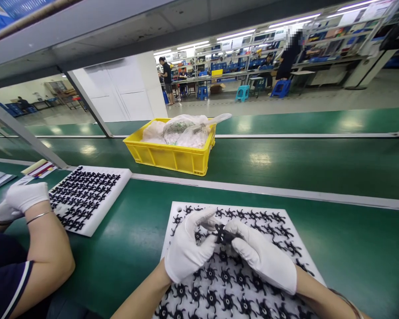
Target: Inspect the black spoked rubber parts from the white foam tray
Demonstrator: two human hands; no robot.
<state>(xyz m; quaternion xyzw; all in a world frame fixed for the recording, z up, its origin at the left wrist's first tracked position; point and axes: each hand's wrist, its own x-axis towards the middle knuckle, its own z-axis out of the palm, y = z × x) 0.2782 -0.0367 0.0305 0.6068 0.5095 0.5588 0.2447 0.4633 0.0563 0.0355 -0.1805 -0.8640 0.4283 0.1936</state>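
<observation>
- Green conveyor belting [136, 248] runs across a factory floor, with shelving, blue stools and other workers well back in the hall.
- On the belt directly below the camera lies a white foam tray [177, 212] carrying rows of small black impeller-like parts [242, 280].
- Both of the person's hands wear white gloves and meet over the upper middle of that tray.
- One black part [223, 235] is held between them, lifted just off the tray's rows.
- The left hand [186, 252] has its thumb and forefinger closed toward the part from the left, the other fingers curled in.
- The right hand [261, 259] pinches the same part from the right, forefinger extended over it and fingertips pressed together at it.
- Judging from this, a good grip takes the part by its hub, not by the thin blades, with light, even pressure.
- Keeping the hands low over the tray would let a dropped part land among the rows.
- To the left, a co-worker's gloved hand [21, 201] rests beside a second foam tray [118, 195] packed densely with black parts.
- Beyond, a yellow crate [173, 157] holding plastic bags [182, 130] sits on the far belt.
</observation>
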